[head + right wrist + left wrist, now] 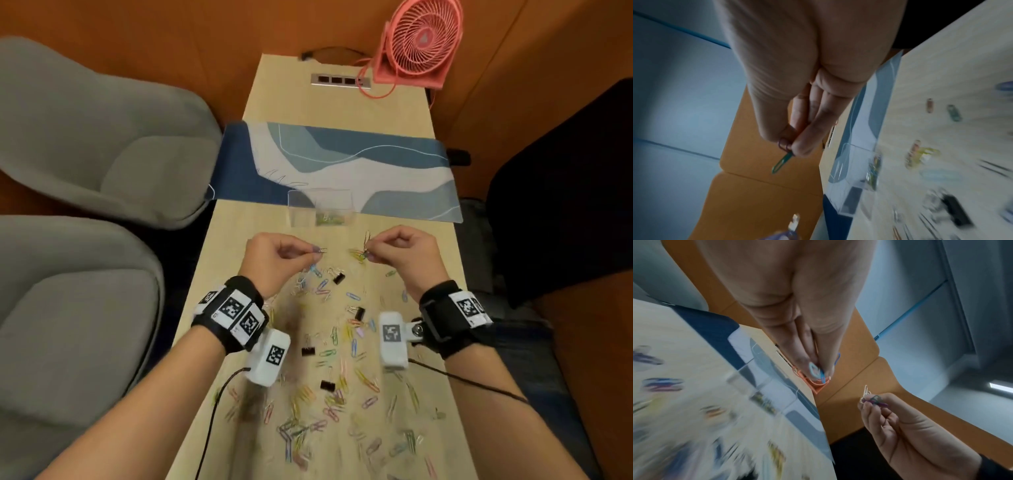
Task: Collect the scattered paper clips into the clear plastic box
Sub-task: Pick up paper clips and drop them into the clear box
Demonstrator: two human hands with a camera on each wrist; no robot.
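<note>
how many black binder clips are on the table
4, all loose on the table among the paper clips: one nearest the hands, one right of centre, one left of centre, one nearest the person. Arms may hide others.

Narrow pale-wood table (404, 113). On its near half lie scattered coloured paper clips (329, 394) with several black binder clips (327, 385) among them. A clear box (320, 207) holding a few clips stands at mid-length, on the near edge of a blue-and-white mat (342, 161) laid crosswise. A pink fan (418, 44) stands at the far right corner, beside a socket strip (340, 81).
</note>
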